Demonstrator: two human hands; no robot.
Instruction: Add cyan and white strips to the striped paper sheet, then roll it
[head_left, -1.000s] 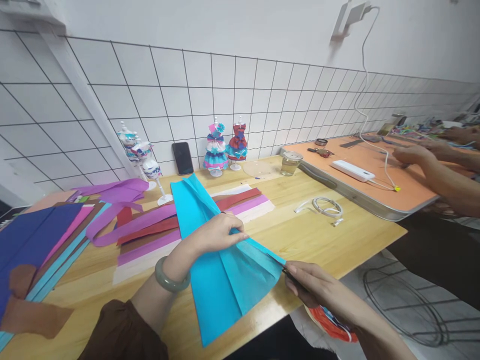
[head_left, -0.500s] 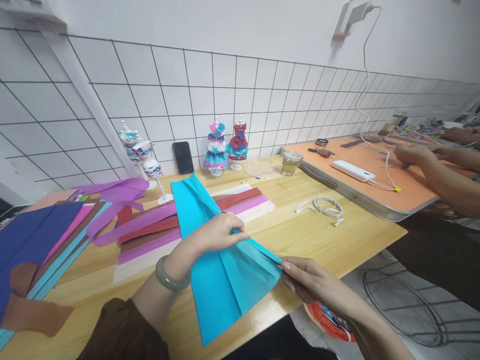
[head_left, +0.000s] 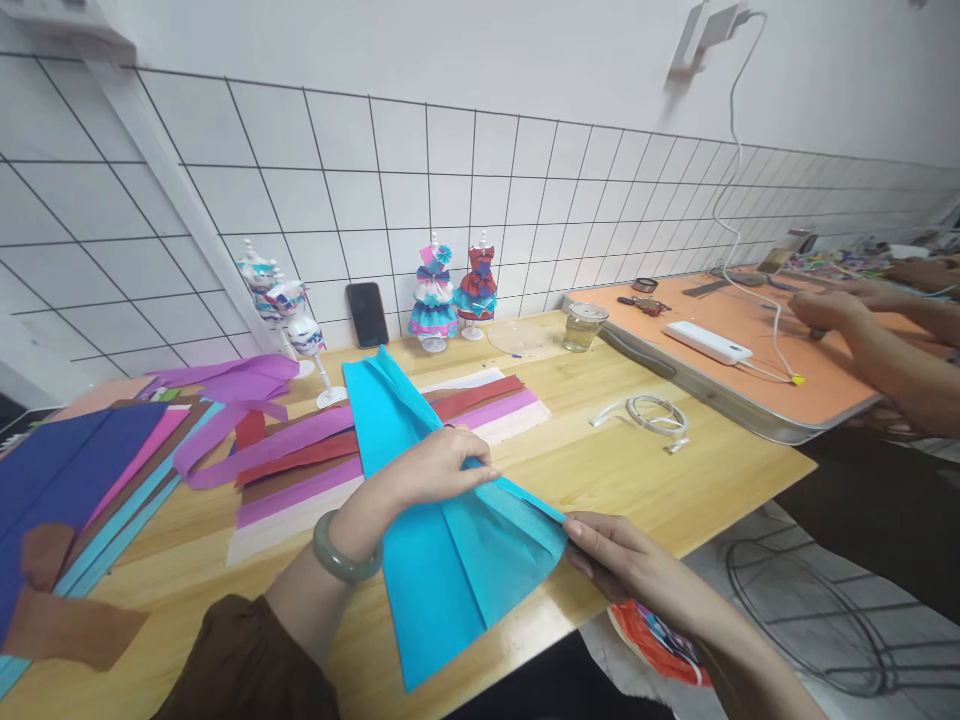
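A sheet of bright blue crepe paper (head_left: pixel 435 590) lies slantwise over the table, its right side folded and lifted. My left hand (head_left: pixel 442 465), with a green bangle at the wrist, pinches the folded edge near its middle. The right-hand corner of the same edge is gripped between thumb and fingers of my right hand (head_left: pixel 611 555), just above the table's front edge. Beneath the blue sheet run purple, red, brown and pale paper strips (head_left: pixel 300 500). My left palm side and some right fingertips are hidden.
Dark blue and brown papers (head_left: pixel 90 470) cover the left side. Small dressed mannequins (head_left: pixel 433 300), a phone (head_left: pixel 367 314) and a lidded cup (head_left: pixel 583 327) stand along the wall. A coiled cable (head_left: pixel 656 415) lies right. Another person's hands (head_left: pixel 847 310) work over an orange table (head_left: pixel 697 320).
Almost nothing differs. Both hands keep their hold on the blue paper, with my right hand shifted very slightly to the right. The other person's hand has moved a little.
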